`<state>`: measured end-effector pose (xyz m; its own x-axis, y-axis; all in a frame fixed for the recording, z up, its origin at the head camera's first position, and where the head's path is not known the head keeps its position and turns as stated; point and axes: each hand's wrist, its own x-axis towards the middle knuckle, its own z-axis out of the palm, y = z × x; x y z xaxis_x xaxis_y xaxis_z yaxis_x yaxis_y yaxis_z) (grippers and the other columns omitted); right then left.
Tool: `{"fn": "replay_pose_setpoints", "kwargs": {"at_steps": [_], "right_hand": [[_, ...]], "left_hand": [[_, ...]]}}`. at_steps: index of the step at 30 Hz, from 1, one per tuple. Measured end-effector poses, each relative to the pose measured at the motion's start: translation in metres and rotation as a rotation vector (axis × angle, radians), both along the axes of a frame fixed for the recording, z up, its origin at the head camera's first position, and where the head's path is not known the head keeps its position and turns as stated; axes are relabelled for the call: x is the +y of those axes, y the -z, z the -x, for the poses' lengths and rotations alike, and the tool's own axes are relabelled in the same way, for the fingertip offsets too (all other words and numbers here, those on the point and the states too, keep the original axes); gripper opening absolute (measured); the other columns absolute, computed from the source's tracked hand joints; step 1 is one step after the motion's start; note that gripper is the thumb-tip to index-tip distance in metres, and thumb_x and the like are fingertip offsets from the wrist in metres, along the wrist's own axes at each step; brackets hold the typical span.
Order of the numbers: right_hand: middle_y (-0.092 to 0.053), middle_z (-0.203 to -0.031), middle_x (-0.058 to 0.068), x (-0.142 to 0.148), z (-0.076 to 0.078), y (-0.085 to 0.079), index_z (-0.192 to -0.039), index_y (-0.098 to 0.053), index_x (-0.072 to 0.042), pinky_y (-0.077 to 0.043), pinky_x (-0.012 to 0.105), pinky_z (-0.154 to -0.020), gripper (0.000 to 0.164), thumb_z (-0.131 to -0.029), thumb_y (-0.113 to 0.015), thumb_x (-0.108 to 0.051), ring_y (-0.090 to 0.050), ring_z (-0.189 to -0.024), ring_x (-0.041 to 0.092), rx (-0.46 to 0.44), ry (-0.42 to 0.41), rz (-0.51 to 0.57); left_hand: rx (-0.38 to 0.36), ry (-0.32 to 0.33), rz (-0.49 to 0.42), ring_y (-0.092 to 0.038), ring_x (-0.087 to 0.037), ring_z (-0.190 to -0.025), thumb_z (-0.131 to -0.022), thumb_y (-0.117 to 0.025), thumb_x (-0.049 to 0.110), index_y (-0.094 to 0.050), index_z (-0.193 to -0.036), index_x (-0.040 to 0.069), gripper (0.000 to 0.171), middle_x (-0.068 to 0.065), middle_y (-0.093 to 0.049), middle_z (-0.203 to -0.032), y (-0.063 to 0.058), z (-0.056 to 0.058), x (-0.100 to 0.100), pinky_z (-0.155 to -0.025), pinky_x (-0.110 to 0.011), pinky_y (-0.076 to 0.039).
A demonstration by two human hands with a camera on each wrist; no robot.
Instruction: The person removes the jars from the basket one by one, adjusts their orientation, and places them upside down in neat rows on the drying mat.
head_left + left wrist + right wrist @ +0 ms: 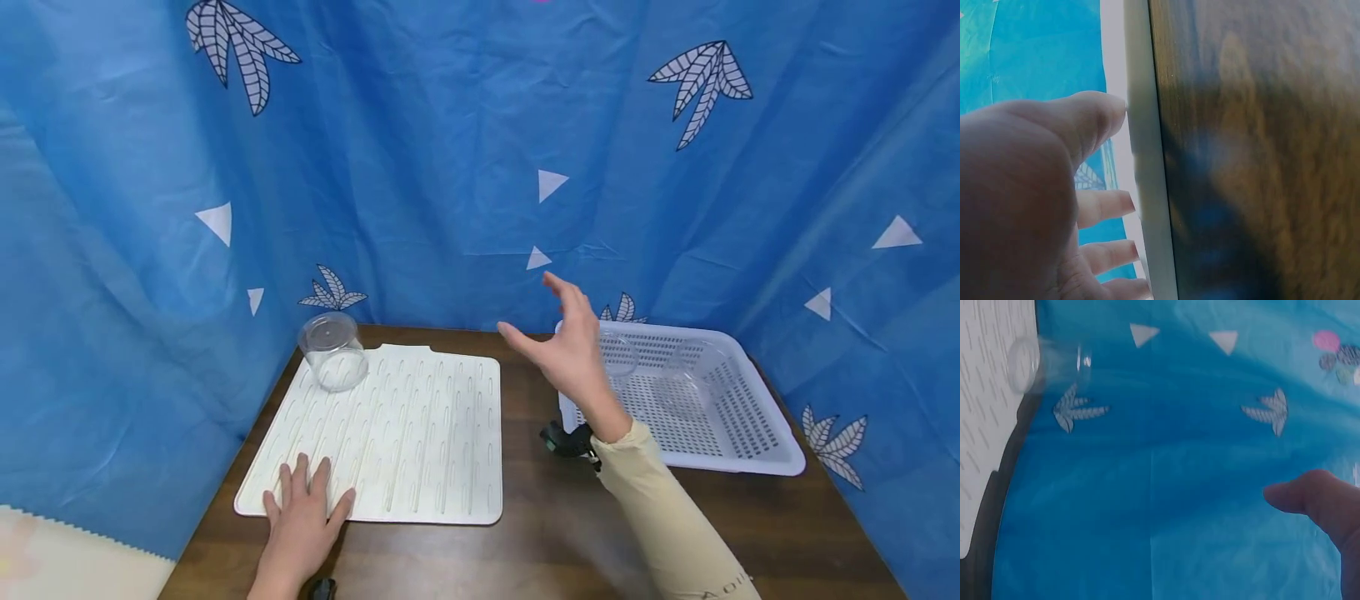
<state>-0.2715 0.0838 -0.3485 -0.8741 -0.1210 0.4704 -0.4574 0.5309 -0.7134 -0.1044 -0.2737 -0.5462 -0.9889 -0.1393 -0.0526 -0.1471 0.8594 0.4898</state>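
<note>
A clear plastic jar [333,352] stands at the back left corner of a white ridged mat [420,433]; it appears at the upper left of the right wrist view too. My left hand [296,521] rests with spread fingers on the mat's front left edge. In the left wrist view the thumb [1094,119] meets that pale edge. Raised in the air between mat and basket, my right hand [573,350] holds nothing, its thumb and fingers wide apart. Only its thumb [1310,500] shows in the right wrist view.
A white perforated basket [757,450] stands at the right of the dark wooden table [555,533], with clear containers [686,375] inside; the right arm partly hides its left side. Blue patterned curtains [450,167] hang close behind and along both sides.
</note>
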Motion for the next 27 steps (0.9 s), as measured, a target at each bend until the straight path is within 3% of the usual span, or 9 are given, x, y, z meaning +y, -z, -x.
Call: {"fn": "replay_pose_setpoints", "kwargs": {"at_steps": [10, 15, 27], "right_hand": [[-0.036, -0.17, 0.022, 0.064, 0.013, 0.032, -0.169, -0.036, -0.003, -0.029, 0.069, -0.123, 0.097, -0.094, -0.088, -0.039, -0.03, -0.158, 0.043, -0.156, 0.224, 0.037], [-0.04, -0.164, 0.024, 0.084, 0.018, 0.047, -0.168, -0.035, -0.001, -0.034, 0.066, -0.12, 0.105, -0.09, -0.091, -0.042, -0.038, -0.149, 0.045, -0.17, 0.332, 0.056], [-0.033, -0.171, 0.026, 0.107, 0.03, 0.064, -0.172, -0.022, 0.001, -0.031, 0.064, -0.126, 0.121, -0.085, -0.094, -0.046, -0.032, -0.156, 0.046, -0.334, 0.395, 0.089]], "left_hand": [[0.012, 0.007, 0.016, 0.002, -0.075, -0.152, -0.112, -0.063, 0.035, -0.037, -0.156, -0.02, 0.075, -0.053, -0.011, -0.163, -0.001, 0.003, 0.004, -0.109, -0.093, 0.001], [0.003, 0.007, 0.024, 0.002, -0.075, -0.151, -0.112, -0.063, 0.035, -0.037, -0.156, -0.02, 0.075, -0.053, -0.011, -0.163, 0.0, 0.003, 0.003, -0.109, -0.093, 0.001], [0.009, 0.008, 0.018, 0.002, -0.077, -0.15, -0.112, -0.064, 0.033, -0.037, -0.154, -0.021, 0.074, -0.055, -0.011, -0.161, -0.003, 0.002, 0.003, -0.108, -0.095, 0.0]]}}
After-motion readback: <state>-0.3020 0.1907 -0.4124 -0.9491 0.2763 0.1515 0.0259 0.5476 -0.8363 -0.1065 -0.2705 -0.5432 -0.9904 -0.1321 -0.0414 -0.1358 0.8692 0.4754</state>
